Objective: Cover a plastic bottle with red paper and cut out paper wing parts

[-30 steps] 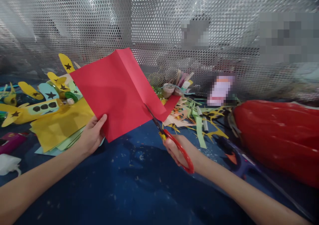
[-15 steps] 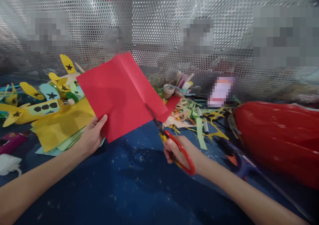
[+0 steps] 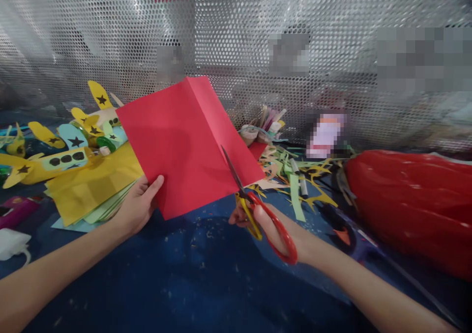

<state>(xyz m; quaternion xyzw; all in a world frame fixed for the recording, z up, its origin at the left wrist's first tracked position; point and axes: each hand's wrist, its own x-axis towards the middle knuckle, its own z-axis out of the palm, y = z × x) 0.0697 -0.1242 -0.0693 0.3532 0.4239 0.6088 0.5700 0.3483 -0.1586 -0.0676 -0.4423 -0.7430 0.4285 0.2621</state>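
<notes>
Head view: your left hand [image 3: 142, 203] pinched the red paper [image 3: 165, 146], right of the yellow sheets [image 3: 84, 190]. Your right hand [image 3: 271, 227] gripped scissors [image 3: 242, 193], its fingers partly spread. Cutting along the crease [image 3: 201, 107] appeared in hand; the next move called for closing the blades [image 3: 232, 169]. Behind the yellow sheets stood a perforated screen [image 3: 228, 28]; beneath, a blue surface [image 3: 206, 284].

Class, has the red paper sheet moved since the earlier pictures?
Yes: the red paper sheet has shifted right, toward the pale green paper strip.

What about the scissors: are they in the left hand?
No, the right hand holds the scissors, while the left hand holds the red paper.
</notes>
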